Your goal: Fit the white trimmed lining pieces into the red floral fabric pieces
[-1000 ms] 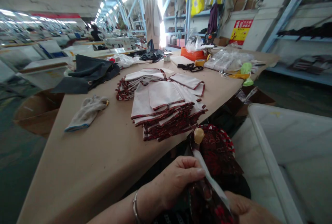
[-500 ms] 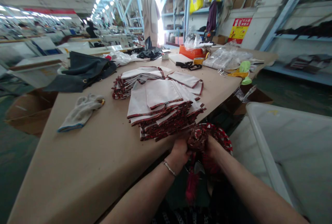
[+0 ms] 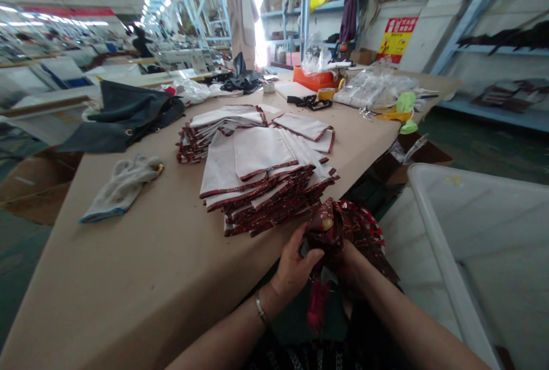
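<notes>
A brown-red patterned fabric piece (image 3: 325, 227), bunched up, is held at the table's near edge. My left hand (image 3: 294, 264), a bracelet on its wrist, grips its left side with the thumb in front and the fingers partly behind. My right hand (image 3: 348, 261) is closed on the lower right of the cloth, its fingers mostly hidden. More patterned cloth (image 3: 364, 233) hangs beyond that hand. Below dangles a pink-red tuft (image 3: 317, 304). Just past my hands lies a stack of white fabric pieces with red-brown edging (image 3: 263, 155), with a second stack (image 3: 223, 118) behind it.
On the brown table (image 3: 171, 278) lie a work glove (image 3: 122, 187), dark grey fabric (image 3: 128, 112), black straps (image 3: 309, 101), an orange tray (image 3: 315, 77) and plastic bags (image 3: 373, 92). A white bin (image 3: 484, 198) stands close on the right; a cardboard box (image 3: 38, 181) is at left.
My left hand has shifted slightly left and its thumb has come away toward me. The patterned cloth has turned and opened out, with more of it spreading to the right.
</notes>
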{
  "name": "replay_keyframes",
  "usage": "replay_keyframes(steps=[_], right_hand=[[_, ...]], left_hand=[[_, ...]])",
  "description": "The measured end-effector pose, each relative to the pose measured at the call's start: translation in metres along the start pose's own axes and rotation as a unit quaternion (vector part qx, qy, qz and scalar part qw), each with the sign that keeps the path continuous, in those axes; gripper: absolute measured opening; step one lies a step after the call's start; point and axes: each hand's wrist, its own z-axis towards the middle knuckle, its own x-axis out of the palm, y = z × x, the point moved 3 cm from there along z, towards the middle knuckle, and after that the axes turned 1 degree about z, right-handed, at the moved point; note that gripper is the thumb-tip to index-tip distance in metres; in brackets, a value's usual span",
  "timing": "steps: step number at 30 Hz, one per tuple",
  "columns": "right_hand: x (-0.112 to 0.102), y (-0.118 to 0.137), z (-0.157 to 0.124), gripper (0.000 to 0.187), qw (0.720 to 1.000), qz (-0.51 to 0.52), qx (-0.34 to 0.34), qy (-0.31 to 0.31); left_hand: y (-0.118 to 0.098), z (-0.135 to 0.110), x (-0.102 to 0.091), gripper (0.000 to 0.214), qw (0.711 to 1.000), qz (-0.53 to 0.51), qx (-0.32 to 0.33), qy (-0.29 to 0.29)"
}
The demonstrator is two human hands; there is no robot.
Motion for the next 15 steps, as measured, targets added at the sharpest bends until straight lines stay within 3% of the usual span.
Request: replay_keyframes(steps=[3,7,9,11,13,15], right_hand=[[0.006,0.019,-0.015,0.02,1.0,0.024,0.018,0.01],[0.021,0.06,-0.037,0.021,0.995,0.086,-0.001,0.049],[0.027,0.073,-0.042,0.021,0.991,0.121,-0.006,0.052],[0.028,0.073,-0.04,0.019,0.99,0.137,-0.012,0.029],[0.026,0.061,-0.034,0.017,0.99,0.138,-0.02,0.008],[0.022,0.044,-0.028,0.016,0.992,0.118,-0.036,-0.003]], left_hand=[[-0.017,0.012,-0.001,0.015,0.994,0.027,0.026,-0.104],[-0.059,0.023,-0.012,0.012,0.978,0.028,0.12,-0.17],[-0.077,0.023,-0.017,0.012,0.975,0.022,0.157,-0.156],[-0.083,0.022,-0.014,0.01,0.979,0.061,0.163,-0.104],[-0.079,0.02,-0.006,0.018,0.978,0.13,0.156,-0.054],[-0.077,0.021,0.002,0.016,0.97,0.171,0.165,-0.048]])
